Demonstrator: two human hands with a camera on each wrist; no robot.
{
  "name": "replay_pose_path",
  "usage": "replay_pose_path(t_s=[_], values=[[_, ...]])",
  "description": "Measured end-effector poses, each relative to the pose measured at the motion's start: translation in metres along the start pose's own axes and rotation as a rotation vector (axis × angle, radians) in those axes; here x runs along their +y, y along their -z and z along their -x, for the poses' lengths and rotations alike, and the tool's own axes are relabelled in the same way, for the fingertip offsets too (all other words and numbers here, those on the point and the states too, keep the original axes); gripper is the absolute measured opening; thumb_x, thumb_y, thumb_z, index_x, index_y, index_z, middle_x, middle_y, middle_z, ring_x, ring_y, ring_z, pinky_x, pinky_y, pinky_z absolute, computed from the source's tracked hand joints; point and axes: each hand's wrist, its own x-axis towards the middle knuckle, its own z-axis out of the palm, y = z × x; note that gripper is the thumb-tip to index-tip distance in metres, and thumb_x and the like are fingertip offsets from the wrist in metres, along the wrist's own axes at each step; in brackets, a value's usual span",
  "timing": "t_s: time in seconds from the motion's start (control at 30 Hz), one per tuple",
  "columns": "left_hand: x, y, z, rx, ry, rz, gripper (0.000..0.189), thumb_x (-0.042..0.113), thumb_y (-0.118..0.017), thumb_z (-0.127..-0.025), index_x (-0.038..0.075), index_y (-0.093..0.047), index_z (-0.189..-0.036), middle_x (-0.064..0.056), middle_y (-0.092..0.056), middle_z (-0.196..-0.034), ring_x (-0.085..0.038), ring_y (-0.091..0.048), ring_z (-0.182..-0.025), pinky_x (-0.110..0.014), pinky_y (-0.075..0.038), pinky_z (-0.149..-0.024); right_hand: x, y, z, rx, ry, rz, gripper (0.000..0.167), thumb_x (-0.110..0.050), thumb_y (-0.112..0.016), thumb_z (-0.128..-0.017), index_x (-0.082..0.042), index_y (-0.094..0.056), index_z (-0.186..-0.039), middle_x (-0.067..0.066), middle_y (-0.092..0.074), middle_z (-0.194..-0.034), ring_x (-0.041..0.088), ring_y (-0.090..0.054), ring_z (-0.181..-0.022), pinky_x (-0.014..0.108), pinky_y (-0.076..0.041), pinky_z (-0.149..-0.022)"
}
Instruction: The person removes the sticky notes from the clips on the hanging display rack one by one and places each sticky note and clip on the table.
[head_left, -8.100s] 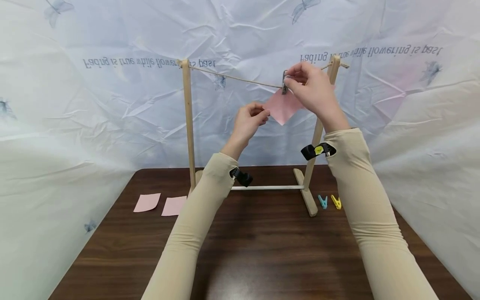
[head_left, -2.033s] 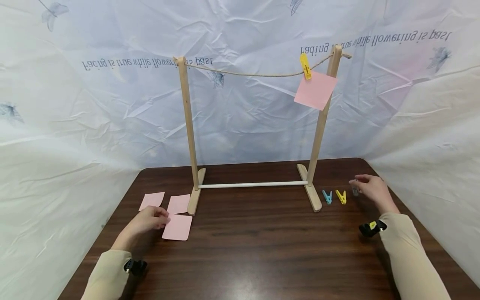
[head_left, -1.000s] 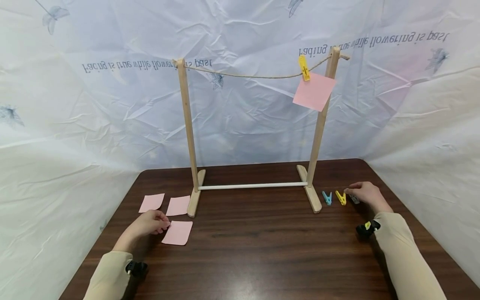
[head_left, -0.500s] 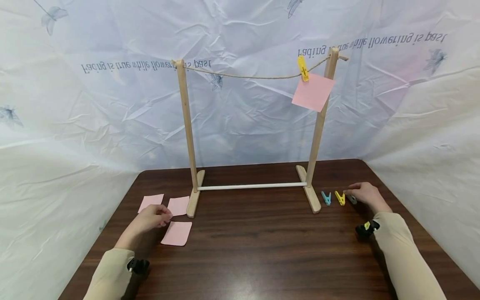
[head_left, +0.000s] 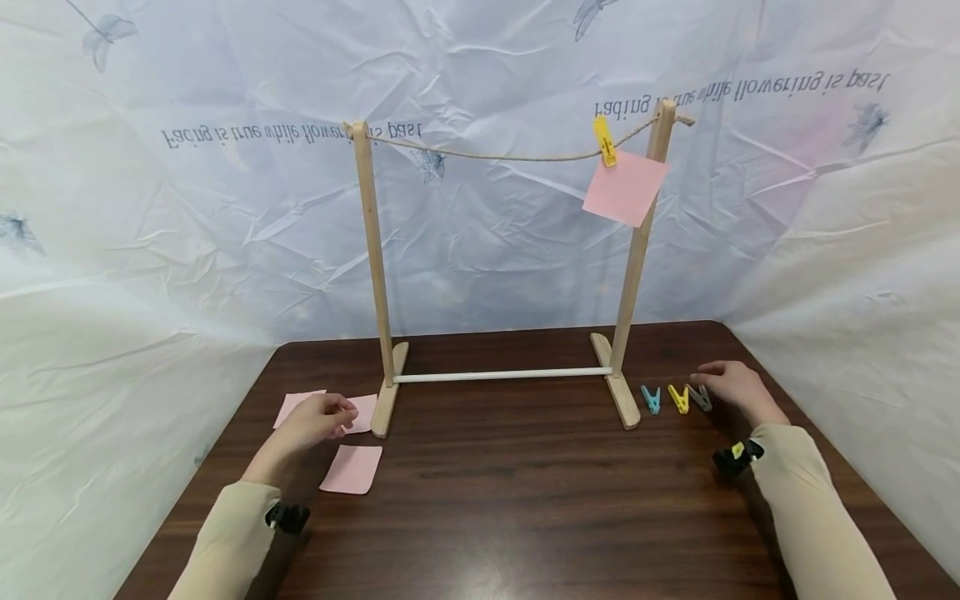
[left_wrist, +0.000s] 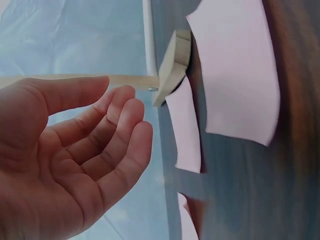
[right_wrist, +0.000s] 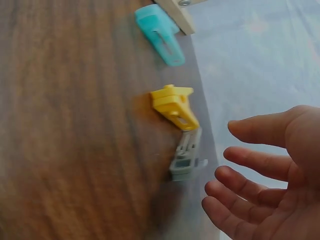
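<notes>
Noting both hands empty, fingers loosely bent: L hand [head_left: 315, 421] nr pink sheets [head_left: 352, 469] at 8 o'clock, R hand [head_left: 738, 392] by grey clip [head_left: 701, 399], approx. 4 o'clock. Upper yellow clip [head_left: 604, 143] pins hung sheet [head_left: 626, 190] to cord [head_left: 510, 158] at 2 o'clock, prob. why it hangs. Wrist views show us bare palms; head view hides them.

Printed sheeting [head_left: 487, 250] screens the table [head_left: 495, 483] on three sides, booth-like.

Both hands [head_left: 318, 418] [head_left: 738, 387] hover well apart, fingers [left_wrist: 141, 142] loosely bent.
</notes>
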Motion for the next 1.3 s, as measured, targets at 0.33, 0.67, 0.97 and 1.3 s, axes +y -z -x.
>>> replay_pose_path(t_s=[0.33, 0.67, 0.97, 1.3], values=[[0.024, 0.002, -0.019, -0.006, -0.044, -0.033, 0.026, 0.017, -0.061, -0.103, -0.006, -0.067, -0.111, -0.01, -0.067, -0.087, -0.02, -0.064, -0.074, -0.039, -0.056, -0.069, -0.013, 0.021, -0.006, 0.043, 0.024, -0.042, 0.072, -0.045, -0.048, -0.105, 0.014, -0.038, -0.145, 0.044, -0.027, -0.147, 0.062, -0.034, -0.127, 0.07, -0.039, -0.097], [0.063, 0.003, -0.043, -0.035, -0.153, -0.038, 0.02, 0.016, -0.061, -0.102, -0.002, -0.069, -0.106, -0.013, -0.069, -0.086, -0.017, -0.062, -0.069, -0.03, -0.055, -0.066, -0.039, 0.055, -0.004, 0.144, 0.097, -0.065, 0.067, -0.045, -0.046, -0.106, 0.011, -0.042, -0.144, 0.04, -0.039, -0.142, 0.057, -0.044, -0.121, 0.067, -0.042, -0.092], [0.097, -0.005, -0.059, -0.035, -0.174, -0.039, 0.022, 0.024, -0.061, -0.103, 0.005, -0.069, -0.112, -0.007, -0.069, -0.095, -0.018, -0.063, -0.075, -0.034, -0.053, -0.066, -0.067, 0.079, -0.004, 0.268, 0.156, -0.113, 0.061, -0.038, -0.044, -0.107, 0.01, -0.044, -0.144, 0.037, -0.046, -0.137, 0.05, -0.049, -0.117, 0.06, -0.044, -0.091], [0.141, -0.001, -0.071, -0.037, -0.278, -0.001, 0.027, 0.024, -0.059, -0.104, 0.005, -0.067, -0.12, -0.013, -0.069, -0.105, -0.021, -0.067, -0.085, -0.038, -0.057, -0.079, -0.088, 0.105, -0.009, 0.386, 0.188, -0.204, 0.06, -0.041, -0.05, -0.104, 0.007, -0.052, -0.14, 0.023, -0.057, -0.126, -0.015, -0.049, -0.072, 0.009, -0.044, -0.064]])
